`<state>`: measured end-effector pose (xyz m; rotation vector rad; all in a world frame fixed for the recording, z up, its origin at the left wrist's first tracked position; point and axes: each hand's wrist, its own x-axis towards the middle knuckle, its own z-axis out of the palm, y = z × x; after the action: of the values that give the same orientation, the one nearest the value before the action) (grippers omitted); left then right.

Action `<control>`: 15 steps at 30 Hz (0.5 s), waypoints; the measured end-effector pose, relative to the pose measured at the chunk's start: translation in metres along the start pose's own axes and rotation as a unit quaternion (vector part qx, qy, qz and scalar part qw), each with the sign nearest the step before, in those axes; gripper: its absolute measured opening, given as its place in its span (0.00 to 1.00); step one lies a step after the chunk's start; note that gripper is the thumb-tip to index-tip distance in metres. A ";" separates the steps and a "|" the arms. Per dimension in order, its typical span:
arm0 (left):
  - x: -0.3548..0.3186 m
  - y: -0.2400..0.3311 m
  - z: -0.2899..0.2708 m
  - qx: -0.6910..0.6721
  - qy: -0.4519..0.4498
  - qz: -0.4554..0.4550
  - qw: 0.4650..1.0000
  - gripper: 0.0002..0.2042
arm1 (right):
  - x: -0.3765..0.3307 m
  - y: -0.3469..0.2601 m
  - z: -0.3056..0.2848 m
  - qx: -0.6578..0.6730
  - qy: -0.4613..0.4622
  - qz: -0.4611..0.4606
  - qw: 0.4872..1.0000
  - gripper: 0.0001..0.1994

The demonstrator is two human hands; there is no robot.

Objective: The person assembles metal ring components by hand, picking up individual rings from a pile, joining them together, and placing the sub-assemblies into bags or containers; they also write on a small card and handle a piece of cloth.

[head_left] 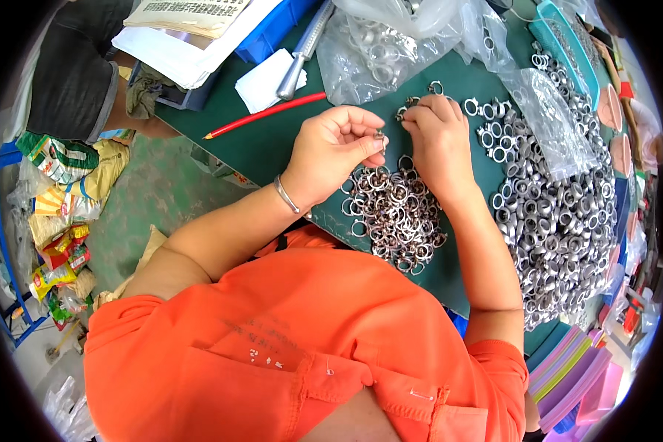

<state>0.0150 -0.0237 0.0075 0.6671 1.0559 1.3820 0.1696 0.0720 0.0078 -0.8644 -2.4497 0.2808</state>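
Note:
My left hand (331, 155) is closed, with a small metal ring (381, 137) pinched between thumb and forefinger. To its right, my right hand (440, 144) reaches down to the green table, its fingers curled together at a small metal ring (401, 113); the fingers partly cover this ring. Below and between both hands lies a pile of small rings with brownish parts (398, 214). A bigger heap of plain grey metal rings (556, 228) spreads to the right of my right forearm. Several loose rings (499, 140) lie at its left edge.
Clear plastic bags (383, 59) with rings inside lie at the back, near a red pencil (265, 116), white paper slips (261, 82) and a long metal tool (302, 55). A turquoise basket (567, 48) stands far right. Another person's dark-clothed arm (70, 74) shows at upper left.

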 end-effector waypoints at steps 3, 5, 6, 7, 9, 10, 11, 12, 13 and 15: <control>0.001 -0.001 -0.002 0.041 -0.001 0.025 0.999 0.13 | -0.008 -0.009 -0.014 0.201 -0.053 0.135 0.969 0.04; -0.001 0.002 0.001 0.062 -0.010 0.021 0.998 0.12 | -0.012 -0.014 -0.022 0.340 -0.108 0.258 0.898 0.03; -0.002 0.003 0.002 0.086 -0.019 0.019 0.996 0.11 | -0.014 -0.015 -0.025 0.403 -0.114 0.277 0.865 0.03; -0.003 0.004 0.004 0.089 -0.031 0.032 0.995 0.08 | -0.016 -0.017 -0.027 0.463 -0.118 0.295 0.827 0.03; -0.006 0.001 0.004 0.082 -0.051 0.046 0.994 0.07 | -0.018 -0.018 -0.031 0.531 -0.125 0.308 0.779 0.05; -0.006 0.001 0.005 0.077 -0.071 0.064 0.992 0.05 | -0.019 -0.018 -0.032 0.531 -0.125 0.311 0.779 0.05; -0.007 0.002 0.005 0.078 -0.078 0.066 0.992 0.03 | -0.021 -0.018 -0.032 0.563 -0.130 0.328 0.748 0.05; -0.008 0.002 0.006 0.077 -0.078 0.065 0.992 0.03 | -0.022 -0.018 -0.032 0.594 -0.135 0.344 0.715 0.05; -0.009 0.003 0.007 0.079 -0.092 0.081 0.989 0.03 | -0.024 -0.017 -0.030 0.624 -0.136 0.346 0.687 0.05; -0.010 0.003 0.008 0.080 -0.106 0.096 0.986 0.03 | -0.026 -0.019 -0.029 0.655 -0.141 0.359 0.650 0.05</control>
<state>0.0224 -0.0314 0.0157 1.0343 0.9580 1.3631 0.1931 0.0416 0.0285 -0.9615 -1.2272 2.2170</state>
